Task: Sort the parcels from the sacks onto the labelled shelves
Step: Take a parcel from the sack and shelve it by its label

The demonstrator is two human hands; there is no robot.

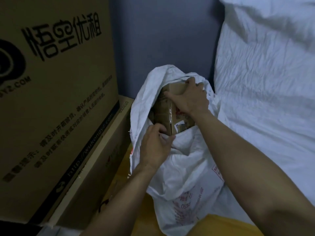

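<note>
A white woven sack (185,169) with red print stands open on the floor in the middle of the view. Inside its mouth sits a brown cardboard parcel (163,114) sealed with clear tape and bearing a label. My right hand (189,97) reaches into the sack and grips the far top corner of the parcel, thumb on the near face. My left hand (155,147) pinches the near rim of the sack and holds it down and open. The lower part of the parcel is hidden by the sack cloth.
A large printed cardboard box (51,82) stands on a flatter carton (95,160) at the left, close to the sack. Another big white sack (265,74) fills the right side. A dark blue wall (163,34) is behind. Yellow floor (122,176) shows below.
</note>
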